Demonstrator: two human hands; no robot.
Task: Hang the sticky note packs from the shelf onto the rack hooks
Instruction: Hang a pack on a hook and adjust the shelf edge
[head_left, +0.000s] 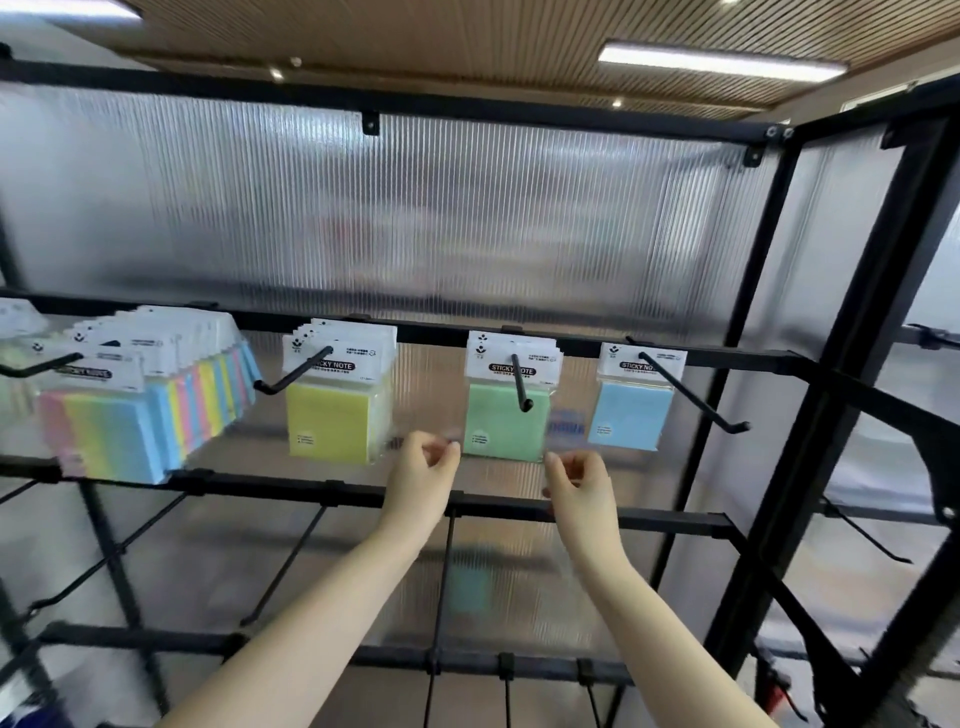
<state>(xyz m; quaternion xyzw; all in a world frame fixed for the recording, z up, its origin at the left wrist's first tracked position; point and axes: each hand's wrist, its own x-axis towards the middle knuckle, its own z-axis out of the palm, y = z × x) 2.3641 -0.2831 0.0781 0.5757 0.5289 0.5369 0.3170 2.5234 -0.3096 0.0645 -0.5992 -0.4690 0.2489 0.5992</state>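
I have both hands raised just below the hanging row, and neither holds a pack; my left hand (423, 467) sits under the gap between the yellow packs (332, 415) and the green packs (506, 415), its fingers loosely curled with thumb and fingertips close together on nothing that I can make out; my right hand (576, 478) is just below the lower right corner of the green packs, curled in the same loose way, and motion blur keeps me from saying whether a fingertip touches the wrapper; I judge each grip empty. As for progress, four hooks on this bar already carry stock: a thick run of multicolour packs (156, 395) at far left, several yellow ones on the next hook, a few green ones on the green packs' hook (521, 384), and what looks like a single blue pack (631, 410) far back on the long right hook (696, 395), which leaves most of that hook bare; the rack (519, 506) has more hooks on the lower bars, all bare as far as I can see; the shelf the packs come from is out of view, so I cannot tell how many remain; my guess is that the job is well along but unfinished, with blue the thinnest.
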